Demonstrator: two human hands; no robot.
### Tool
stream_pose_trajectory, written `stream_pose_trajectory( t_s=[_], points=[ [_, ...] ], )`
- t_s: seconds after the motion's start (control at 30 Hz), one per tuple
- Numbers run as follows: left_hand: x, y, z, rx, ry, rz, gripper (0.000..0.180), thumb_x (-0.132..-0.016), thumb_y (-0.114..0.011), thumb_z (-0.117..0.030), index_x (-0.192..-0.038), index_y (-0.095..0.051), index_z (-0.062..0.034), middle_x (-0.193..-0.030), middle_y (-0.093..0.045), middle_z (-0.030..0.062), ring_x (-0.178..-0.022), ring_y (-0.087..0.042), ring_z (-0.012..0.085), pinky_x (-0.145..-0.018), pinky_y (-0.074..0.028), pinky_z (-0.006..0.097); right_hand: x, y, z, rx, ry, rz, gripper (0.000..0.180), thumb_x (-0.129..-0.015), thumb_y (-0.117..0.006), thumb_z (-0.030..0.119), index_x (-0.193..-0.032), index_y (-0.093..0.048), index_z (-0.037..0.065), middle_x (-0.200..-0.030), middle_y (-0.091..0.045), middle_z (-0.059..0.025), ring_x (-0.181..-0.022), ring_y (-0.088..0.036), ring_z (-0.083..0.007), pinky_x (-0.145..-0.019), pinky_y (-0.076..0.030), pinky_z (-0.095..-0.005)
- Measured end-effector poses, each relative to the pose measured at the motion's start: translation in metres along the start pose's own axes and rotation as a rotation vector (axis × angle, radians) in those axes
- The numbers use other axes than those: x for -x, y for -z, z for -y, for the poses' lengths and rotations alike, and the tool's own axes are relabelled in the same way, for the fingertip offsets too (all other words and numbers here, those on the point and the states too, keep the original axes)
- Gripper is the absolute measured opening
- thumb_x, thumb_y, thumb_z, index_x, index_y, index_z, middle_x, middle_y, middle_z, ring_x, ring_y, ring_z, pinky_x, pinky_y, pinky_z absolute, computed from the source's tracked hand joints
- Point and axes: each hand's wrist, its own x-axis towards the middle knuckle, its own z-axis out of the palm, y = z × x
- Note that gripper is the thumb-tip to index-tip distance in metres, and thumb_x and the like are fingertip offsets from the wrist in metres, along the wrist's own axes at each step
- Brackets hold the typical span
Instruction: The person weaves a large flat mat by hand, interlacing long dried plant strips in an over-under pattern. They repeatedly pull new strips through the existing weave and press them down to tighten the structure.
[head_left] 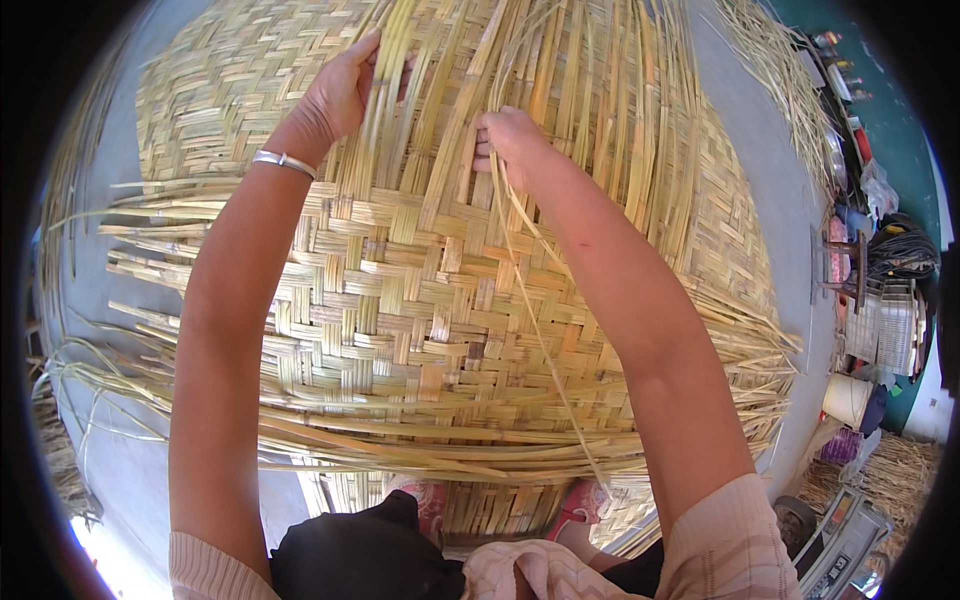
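A broad mat (385,270) of flat, yellow-green plant strips, woven over and under, spreads before me. My left hand (345,88), with a silver bangle at the wrist, is closed round a bunch of loose flat strips (390,85) near the far side. The fingers pass behind the bunch and are partly hidden. To its right, my right hand (508,142) is curled shut on a few thin strips (525,270), whose tails trail down across the weave toward my feet. More unwoven strips (600,90) fan away from me under and beside both hands.
Loose strip ends stick out at the mat's left and right edges. Another woven mat (215,75) lies beyond. My red shoes (578,505) are at the near edge. Along the right stand a small stool (845,265), a white bucket (847,400), coiled black cable (902,248) and straw (905,465).
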Motion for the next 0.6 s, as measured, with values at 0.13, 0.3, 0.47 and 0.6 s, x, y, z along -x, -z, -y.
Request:
stream_pose_trajectory(
  t_s=[0.13,0.3,0.47,0.6],
  points=[
    [-0.004,-0.010,-0.012,-0.294,-0.033,0.033,0.038,-0.097,-0.051,-0.033,-0.114,-0.056,0.0009,-0.093,-0.065,0.0091,-0.079,-0.066,0.0186,-0.075,-0.058,0.032,0.006,0.000,-0.002,-0.099,-0.038,0.020,0.021,-0.096,-0.040,0.012,-0.110,-0.044,-0.003,-0.102,-0.056,-0.0163,-0.090,-0.061,-0.0279,-0.079,-0.055,-0.0437],
    [-0.010,-0.026,-0.016,-0.345,0.134,0.221,0.052,-0.088,-0.068,-0.033,-0.119,-0.053,0.0062,-0.068,-0.063,0.0029,-0.061,-0.064,0.0122,-0.056,-0.054,0.021,0.017,0.006,-0.010,-0.264,-0.013,0.004,0.017,-0.095,-0.040,0.011,-0.103,-0.048,-0.001,-0.094,-0.058,-0.0144,-0.082,-0.062,-0.0261,-0.073,-0.056,-0.0428],
    [-0.021,-0.039,-0.004,-0.665,0.319,0.037,0.042,-0.081,-0.077,-0.031,-0.104,-0.061,0.0008,-0.060,-0.060,0.0014,-0.044,-0.055,0.0084,-0.041,-0.047,0.020,0.022,0.009,-0.016,-0.340,0.003,0.001,0.015,-0.095,-0.040,0.011,-0.101,-0.049,0.000,-0.089,-0.058,-0.0123,-0.077,-0.061,-0.0232,-0.069,-0.056,-0.0400],
    [-0.028,-0.041,0.000,-0.730,0.340,0.204,0.029,-0.080,-0.077,-0.026,-0.090,-0.062,-0.0035,-0.059,-0.060,0.0015,-0.042,-0.054,0.0077,-0.039,-0.046,0.020,0.023,0.009,-0.016,-0.315,0.016,-0.004,0.012,-0.095,-0.041,0.011,-0.100,-0.049,0.003,-0.085,-0.056,-0.0093,-0.074,-0.059,-0.0210,-0.067,-0.055,-0.0372]
  ],
)
